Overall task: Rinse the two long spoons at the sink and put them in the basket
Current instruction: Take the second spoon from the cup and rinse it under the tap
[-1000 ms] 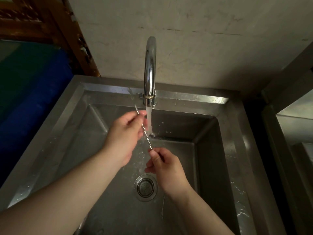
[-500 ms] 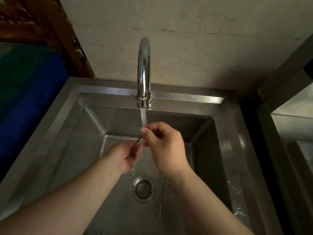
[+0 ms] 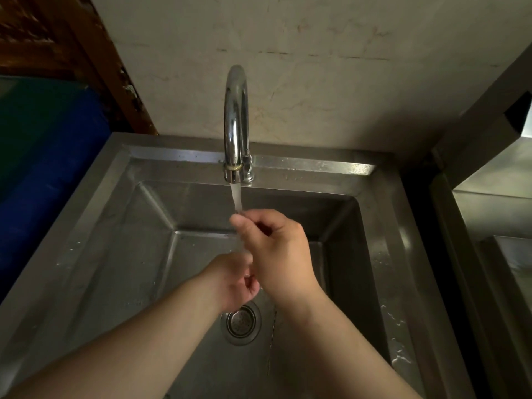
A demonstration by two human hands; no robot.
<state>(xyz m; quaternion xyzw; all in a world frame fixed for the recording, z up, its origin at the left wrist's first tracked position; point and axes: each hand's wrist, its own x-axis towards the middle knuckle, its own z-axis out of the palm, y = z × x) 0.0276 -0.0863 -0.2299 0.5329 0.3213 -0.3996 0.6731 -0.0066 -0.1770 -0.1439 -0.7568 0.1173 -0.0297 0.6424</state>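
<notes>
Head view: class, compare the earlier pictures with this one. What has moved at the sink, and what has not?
The right hand rose from the low end of the spoon to the stream under the tap and crossed above the left hand, which sank toward the drain. The held spoon, plain before, is now mostly hidden between them. Unchanged: water running, second spoon lying on the sink floor.

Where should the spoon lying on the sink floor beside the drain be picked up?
Probably pinch the spoon mid-stem from above, fingertips across it. Thin and twisted, it lies flat on the sink floor right of the drain; its upper end is hidden.
</notes>
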